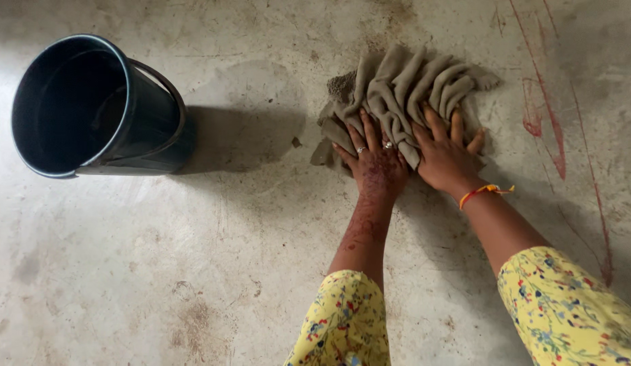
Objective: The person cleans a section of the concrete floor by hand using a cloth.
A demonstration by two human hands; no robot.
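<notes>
I am pressing my left hand (pixel 376 166) and right hand (pixel 445 159) flat, fingers spread, on the bunched grey floor cloth (pixel 403 91). It lies just ahead of my palms: soft, limp, probably wet-heavy; best grasped at its folds.

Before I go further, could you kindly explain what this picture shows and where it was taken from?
There is no machine here, only a person at work with two bare hands. The single picture comes from a camera worn on the person's head, looking down at a stained concrete floor. Both hands press flat on a crumpled grey-brown cloth lying on that floor: the left hand, which wears rings, and the right hand, with an orange thread at its wrist. Neither hand grips anything; the fingers are spread over the cloth. The sleeves are yellow with flowers. To the left, apart from the cloth, stands a dark bucket with a handle; what it holds cannot be seen.
</notes>
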